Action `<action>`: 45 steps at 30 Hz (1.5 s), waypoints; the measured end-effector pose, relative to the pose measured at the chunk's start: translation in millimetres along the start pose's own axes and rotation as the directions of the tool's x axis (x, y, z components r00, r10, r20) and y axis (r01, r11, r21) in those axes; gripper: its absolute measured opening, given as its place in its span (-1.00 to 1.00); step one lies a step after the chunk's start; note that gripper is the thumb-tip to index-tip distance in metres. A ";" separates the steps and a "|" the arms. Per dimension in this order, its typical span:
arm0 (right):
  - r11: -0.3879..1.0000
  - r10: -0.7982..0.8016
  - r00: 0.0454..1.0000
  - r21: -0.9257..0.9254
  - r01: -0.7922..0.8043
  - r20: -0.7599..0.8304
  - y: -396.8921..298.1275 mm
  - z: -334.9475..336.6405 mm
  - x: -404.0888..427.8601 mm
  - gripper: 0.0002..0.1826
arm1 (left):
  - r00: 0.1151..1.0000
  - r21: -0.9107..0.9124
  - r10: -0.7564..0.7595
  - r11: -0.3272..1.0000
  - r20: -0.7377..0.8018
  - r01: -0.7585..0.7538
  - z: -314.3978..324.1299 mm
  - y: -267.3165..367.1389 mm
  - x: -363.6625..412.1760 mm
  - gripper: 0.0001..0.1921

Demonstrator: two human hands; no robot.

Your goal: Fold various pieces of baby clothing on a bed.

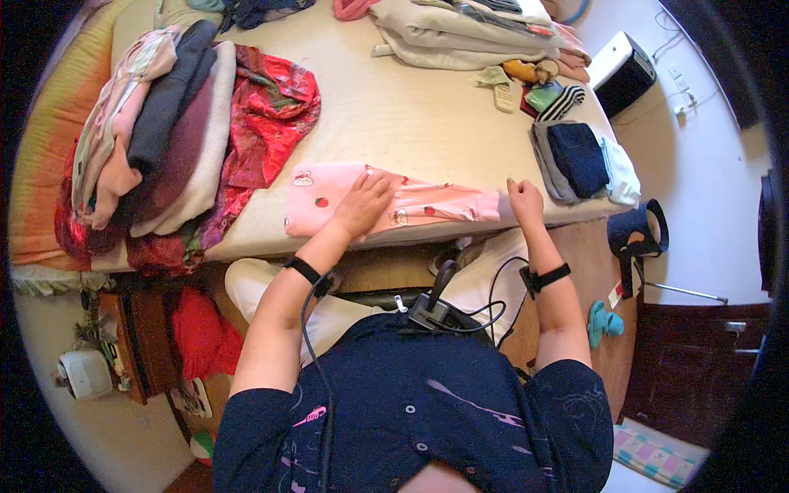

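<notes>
A pink garment (431,200) printed with rabbits and strawberries lies along the front edge of the bed. Its left part is folded into a flat rectangle, and a narrower length tapers to the right. My left hand (367,200) rests palm down on the middle of it, at the fold, without gripping. At the narrow end, the fingers of my right hand (526,202) are curled at the greyish cuff (506,208) and appear to grip its edge. The thumb points away from me; the fingertips are hidden.
Left on the bed (425,111) lie a row of folded clothes (166,117) and a red patterned cloth (271,105). Folded dark trousers (576,157) sit by the right edge. Farther back are a remote control (503,97) and a pale clothing heap (444,34). Teal slippers (601,323) stand on the floor.
</notes>
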State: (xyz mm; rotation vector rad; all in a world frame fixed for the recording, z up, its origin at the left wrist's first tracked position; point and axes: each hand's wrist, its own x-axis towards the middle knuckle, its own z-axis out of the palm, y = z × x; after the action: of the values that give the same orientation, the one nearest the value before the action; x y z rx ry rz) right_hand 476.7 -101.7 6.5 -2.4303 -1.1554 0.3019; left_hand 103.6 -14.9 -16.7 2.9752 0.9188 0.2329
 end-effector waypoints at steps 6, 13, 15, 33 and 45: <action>0.974 0.001 0.950 0.213 -0.071 0.312 6.6 8.6 -36.2 -0.50 | 0.996 -0.069 -0.033 0.997 -0.079 0.027 4.7 1.4 3.5 -0.57; 0.736 -0.158 0.983 0.674 0.055 0.092 -18.1 25.7 -39.3 -0.74 | 0.994 -0.085 -0.105 0.991 -0.013 0.103 2.4 3.2 8.9 -0.54; 0.582 -0.217 0.973 0.811 0.061 0.082 -23.8 24.5 -36.9 -0.81 | 0.995 0.007 -0.093 0.996 -0.030 0.093 1.8 7.2 11.1 -0.54; 0.520 -0.112 0.871 0.775 -0.358 0.478 -45.3 -2.4 -49.1 -0.64 | 0.984 -0.092 0.056 0.993 -0.169 -0.072 16.0 18.1 27.8 -0.53; 0.939 -0.265 0.930 0.289 0.188 0.255 16.0 18.8 -16.5 -0.73 | 0.991 -0.067 -0.113 0.991 0.073 0.118 -2.9 26.5 30.3 -0.31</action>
State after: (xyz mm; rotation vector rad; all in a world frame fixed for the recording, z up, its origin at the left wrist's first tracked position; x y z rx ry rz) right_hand 470.3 -118.2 -17.3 -2.0435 -1.4107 0.7101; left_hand 142.8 -19.9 -8.0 2.8339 1.0479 0.1560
